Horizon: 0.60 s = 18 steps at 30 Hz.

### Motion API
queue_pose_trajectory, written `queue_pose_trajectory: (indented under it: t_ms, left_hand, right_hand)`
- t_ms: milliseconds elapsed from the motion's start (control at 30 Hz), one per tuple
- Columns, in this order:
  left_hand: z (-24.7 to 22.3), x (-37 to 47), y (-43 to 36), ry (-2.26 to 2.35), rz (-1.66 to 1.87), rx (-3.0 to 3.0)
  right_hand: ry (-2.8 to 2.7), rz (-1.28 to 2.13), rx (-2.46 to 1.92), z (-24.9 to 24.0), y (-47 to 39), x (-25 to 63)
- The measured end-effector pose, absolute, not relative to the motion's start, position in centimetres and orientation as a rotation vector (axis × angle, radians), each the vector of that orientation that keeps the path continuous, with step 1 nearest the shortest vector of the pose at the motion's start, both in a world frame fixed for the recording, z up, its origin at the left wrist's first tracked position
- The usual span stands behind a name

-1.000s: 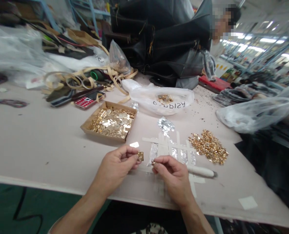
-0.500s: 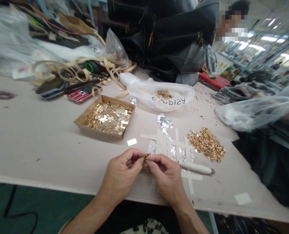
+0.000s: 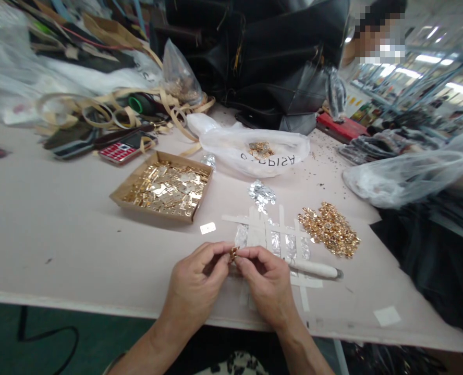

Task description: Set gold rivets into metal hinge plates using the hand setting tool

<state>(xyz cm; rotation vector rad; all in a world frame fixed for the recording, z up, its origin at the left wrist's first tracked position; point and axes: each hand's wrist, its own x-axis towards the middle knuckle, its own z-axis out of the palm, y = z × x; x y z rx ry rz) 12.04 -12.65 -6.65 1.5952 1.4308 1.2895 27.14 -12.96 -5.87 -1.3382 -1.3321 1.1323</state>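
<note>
Two bare hands, left hand [image 3: 194,278] and right hand [image 3: 269,278], brought together at lower centre of the frame, fingertips almost meeting. On the left, wrist angled up from the bottom edge, back of the hand toward the camera, thumb and forefinger pinched on a small gold-coloured metal piece [image 3: 233,254] at the meeting point. On the right, a near mirror of that pose, thumb and forefinger closed at the same spot; whether on one part or two, cannot tell. Other fingers curled under, partly hidden. Forearms slanting outward to the bottom edge, across the near edge of a pale tabletop [image 3: 78,250]. Just above the left hand, one flat shiny plate [image 3: 208,228] lying loose; farther up and left, a cardboard tray [image 3: 132,182] filled with gold-coloured plates [image 3: 169,190]. Beside the right hand, a white rod [image 3: 313,268] with a dark tip, lying over pale tape [image 3: 304,298]. Above, a heap of silver-coloured discs [image 3: 262,194]; right of centre, a heap of gold-coloured fittings [image 3: 329,229]. At upper centre, a white plastic bag [image 3: 223,151] below dark bags [image 3: 278,67].
</note>
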Motion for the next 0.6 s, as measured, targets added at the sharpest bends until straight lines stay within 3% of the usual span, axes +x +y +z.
queue_pose_trajectory:
  t_ms: [333, 600]
  left_hand:
    - [-6.77, 11.71, -12.92, 1.313, 1.222, 1.603]
    - [-6.14, 11.99, -12.63, 1.214, 1.158, 1.372]
  right_hand:
    - [-1.324, 1.128, -1.342, -5.94, -12.82, 27.4]
    - [-1.466, 0.897, -1.359, -5.92, -13.09, 27.77]
